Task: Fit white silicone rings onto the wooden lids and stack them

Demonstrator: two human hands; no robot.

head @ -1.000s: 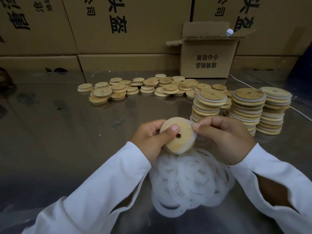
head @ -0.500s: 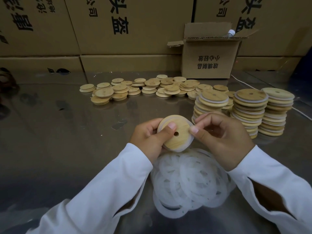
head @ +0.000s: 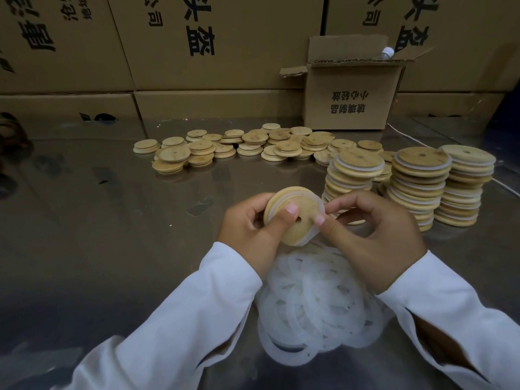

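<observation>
A heap of rings (head: 318, 305) is kept on the counter (head: 98, 220) just under the hands, within easy reach. The lid (head: 292, 223) is gripped tilted by the left hand (head: 247, 229), thumb across its face, so that a ring (head: 309, 239) can be pinched and worked round its rim by the right hand (head: 374, 240). Finished stacks (head: 416, 190) are set just beyond to the right; bare lids (head: 253, 144) are left farther back

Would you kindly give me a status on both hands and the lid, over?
Left grip holds lid; right grip pinches ring at lid's edge. Ring around lid, lid not stacked yet. Nothing between hands and finished stacks.
</observation>
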